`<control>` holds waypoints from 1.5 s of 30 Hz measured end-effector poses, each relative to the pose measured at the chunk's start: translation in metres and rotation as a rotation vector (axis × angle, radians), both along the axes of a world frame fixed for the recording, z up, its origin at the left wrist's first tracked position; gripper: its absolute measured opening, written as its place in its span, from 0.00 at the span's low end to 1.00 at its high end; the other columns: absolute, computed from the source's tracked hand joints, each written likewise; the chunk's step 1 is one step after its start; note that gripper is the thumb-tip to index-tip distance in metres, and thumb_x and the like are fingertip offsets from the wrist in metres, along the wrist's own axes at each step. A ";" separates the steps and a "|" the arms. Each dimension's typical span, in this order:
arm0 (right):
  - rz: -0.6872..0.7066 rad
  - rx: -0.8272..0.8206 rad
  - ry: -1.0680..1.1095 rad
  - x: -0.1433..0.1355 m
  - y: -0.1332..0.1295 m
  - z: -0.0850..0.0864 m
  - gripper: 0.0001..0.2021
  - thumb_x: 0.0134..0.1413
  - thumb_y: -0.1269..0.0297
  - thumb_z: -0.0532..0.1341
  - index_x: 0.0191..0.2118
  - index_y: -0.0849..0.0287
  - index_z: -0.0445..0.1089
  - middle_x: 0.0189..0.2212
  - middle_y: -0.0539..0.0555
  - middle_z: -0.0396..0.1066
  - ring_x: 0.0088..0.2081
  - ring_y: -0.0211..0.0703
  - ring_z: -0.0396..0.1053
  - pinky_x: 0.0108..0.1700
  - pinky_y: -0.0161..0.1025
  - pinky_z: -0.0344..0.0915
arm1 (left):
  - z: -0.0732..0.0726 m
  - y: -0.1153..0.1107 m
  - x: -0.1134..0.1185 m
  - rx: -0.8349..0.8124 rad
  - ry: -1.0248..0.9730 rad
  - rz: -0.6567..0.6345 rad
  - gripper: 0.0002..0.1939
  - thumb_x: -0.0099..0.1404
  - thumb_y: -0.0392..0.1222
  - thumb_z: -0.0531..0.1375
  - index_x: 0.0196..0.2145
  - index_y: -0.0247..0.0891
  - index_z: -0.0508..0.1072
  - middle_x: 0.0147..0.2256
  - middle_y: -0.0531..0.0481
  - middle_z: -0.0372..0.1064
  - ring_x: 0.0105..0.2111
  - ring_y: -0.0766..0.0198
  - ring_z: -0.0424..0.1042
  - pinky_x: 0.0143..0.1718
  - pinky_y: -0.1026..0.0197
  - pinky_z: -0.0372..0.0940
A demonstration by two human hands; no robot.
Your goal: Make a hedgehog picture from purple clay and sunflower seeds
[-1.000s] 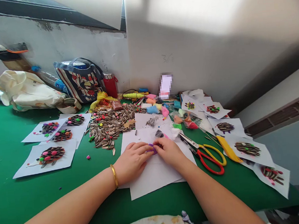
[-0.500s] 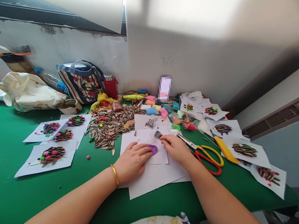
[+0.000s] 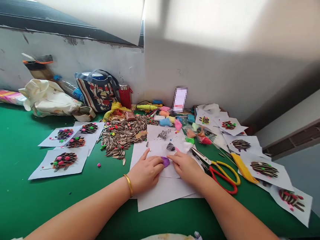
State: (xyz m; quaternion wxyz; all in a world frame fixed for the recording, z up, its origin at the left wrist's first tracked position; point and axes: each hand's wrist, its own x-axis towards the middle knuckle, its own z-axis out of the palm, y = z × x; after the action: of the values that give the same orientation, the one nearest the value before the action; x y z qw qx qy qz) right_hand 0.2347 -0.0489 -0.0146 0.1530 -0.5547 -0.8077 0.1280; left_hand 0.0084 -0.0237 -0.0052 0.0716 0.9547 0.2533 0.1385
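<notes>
A flat purple clay piece (image 3: 166, 161) lies on white paper (image 3: 156, 202) in front of me. My left hand (image 3: 146, 172) rests on the paper from the left, its thumb spread away and its fingertips on the clay's left edge. Opposite it, my right hand (image 3: 189, 169) has its fingers stretched toward the clay's right edge, at or very near it; contact is hard to tell. Just above those fingertips sits a small dark packet or lump (image 3: 170, 146) on the paper. Farther up, several grey striped seeds (image 3: 164, 134) lie on another sheet.
Scissors (image 3: 216, 167) with red and yellow handles lie right of my right hand, beside a yellow strip (image 3: 244, 168). Behind are a sunflower seed pile (image 3: 124, 132) and coloured clay packs (image 3: 177, 125). Hedgehog pictures (image 3: 58, 162) lie on both sides of the green table (image 3: 73, 217).
My right hand has come away from the dark packet and down toward the purple clay. My left hand stays at the clay. The camera view has turned slightly left.
</notes>
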 end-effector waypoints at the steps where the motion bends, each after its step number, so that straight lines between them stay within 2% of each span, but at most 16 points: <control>1: 0.001 0.009 0.016 0.000 -0.001 -0.003 0.21 0.60 0.75 0.53 0.57 0.57 0.68 0.42 0.57 0.71 0.45 0.44 0.69 0.50 0.39 0.65 | 0.000 0.000 0.001 0.003 0.005 0.008 0.15 0.66 0.35 0.52 0.49 0.41 0.72 0.52 0.46 0.69 0.51 0.58 0.68 0.67 0.41 0.33; 6: 0.015 0.020 0.030 -0.001 -0.003 -0.003 0.20 0.61 0.75 0.52 0.56 0.57 0.70 0.41 0.57 0.70 0.44 0.43 0.68 0.50 0.39 0.65 | 0.003 0.000 0.005 -0.002 0.031 0.032 0.15 0.66 0.35 0.53 0.49 0.40 0.71 0.54 0.46 0.68 0.51 0.56 0.67 0.66 0.39 0.37; 13: 0.002 0.002 0.048 0.003 -0.001 -0.004 0.19 0.61 0.74 0.53 0.55 0.61 0.71 0.41 0.58 0.70 0.44 0.43 0.68 0.50 0.38 0.65 | -0.001 0.001 0.009 0.029 0.077 0.044 0.24 0.65 0.38 0.53 0.59 0.40 0.65 0.55 0.45 0.68 0.52 0.53 0.65 0.66 0.38 0.36; 19: 0.045 -0.016 0.039 0.005 -0.004 -0.001 0.18 0.61 0.74 0.53 0.54 0.57 0.71 0.41 0.56 0.69 0.43 0.41 0.68 0.48 0.37 0.65 | -0.002 0.001 0.011 0.074 0.138 0.035 0.24 0.66 0.41 0.52 0.60 0.39 0.66 0.60 0.45 0.63 0.53 0.52 0.64 0.65 0.36 0.35; 24: 0.063 0.003 -0.039 0.002 -0.006 0.002 0.17 0.60 0.74 0.53 0.52 0.59 0.71 0.40 0.57 0.68 0.42 0.42 0.67 0.47 0.38 0.65 | -0.005 -0.001 0.014 0.098 0.120 0.042 0.25 0.66 0.42 0.53 0.60 0.37 0.65 0.59 0.44 0.64 0.56 0.52 0.61 0.66 0.36 0.29; 27: 0.062 0.001 -0.019 0.004 -0.005 0.001 0.19 0.60 0.75 0.53 0.55 0.60 0.69 0.41 0.57 0.69 0.43 0.43 0.67 0.48 0.39 0.65 | -0.007 -0.002 0.013 0.081 0.098 0.059 0.25 0.65 0.43 0.55 0.60 0.40 0.65 0.59 0.45 0.64 0.58 0.52 0.60 0.66 0.38 0.28; 31: 0.075 0.007 -0.009 0.005 -0.006 0.000 0.22 0.60 0.75 0.53 0.59 0.58 0.66 0.42 0.57 0.68 0.44 0.43 0.67 0.49 0.39 0.65 | -0.007 -0.002 0.009 0.041 0.084 0.073 0.27 0.66 0.46 0.55 0.62 0.38 0.63 0.61 0.42 0.60 0.58 0.52 0.61 0.67 0.41 0.32; 34: 0.081 0.016 -0.069 0.001 -0.007 0.001 0.22 0.60 0.74 0.53 0.58 0.57 0.67 0.42 0.57 0.68 0.43 0.44 0.66 0.48 0.40 0.65 | -0.005 0.000 0.005 0.019 0.077 0.037 0.26 0.66 0.47 0.56 0.60 0.37 0.64 0.60 0.41 0.62 0.58 0.53 0.63 0.68 0.43 0.32; 38: 0.037 0.024 -0.117 -0.005 -0.008 0.002 0.22 0.60 0.74 0.53 0.59 0.57 0.67 0.41 0.58 0.68 0.42 0.45 0.66 0.46 0.40 0.65 | -0.003 0.002 0.002 0.015 0.057 0.014 0.25 0.66 0.48 0.57 0.58 0.40 0.66 0.57 0.43 0.66 0.58 0.54 0.63 0.68 0.43 0.29; 42: 0.044 0.025 -0.055 -0.005 -0.006 0.002 0.23 0.60 0.74 0.53 0.60 0.57 0.65 0.41 0.57 0.69 0.42 0.44 0.66 0.47 0.39 0.65 | -0.001 0.004 -0.001 -0.009 0.043 0.004 0.26 0.66 0.48 0.58 0.60 0.40 0.65 0.57 0.43 0.66 0.58 0.54 0.63 0.68 0.43 0.32; 45: 0.047 0.028 -0.063 -0.007 -0.005 0.001 0.23 0.59 0.74 0.53 0.60 0.56 0.65 0.40 0.57 0.68 0.41 0.44 0.66 0.46 0.40 0.64 | 0.000 0.007 -0.005 -0.032 0.021 0.011 0.25 0.65 0.50 0.60 0.57 0.41 0.67 0.58 0.42 0.64 0.58 0.52 0.62 0.67 0.40 0.37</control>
State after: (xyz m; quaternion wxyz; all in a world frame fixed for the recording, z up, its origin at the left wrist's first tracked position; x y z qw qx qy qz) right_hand 0.2280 -0.0541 -0.0134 0.1323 -0.5373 -0.8266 0.1026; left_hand 0.0030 -0.0165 -0.0048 0.0833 0.9535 0.2615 0.1249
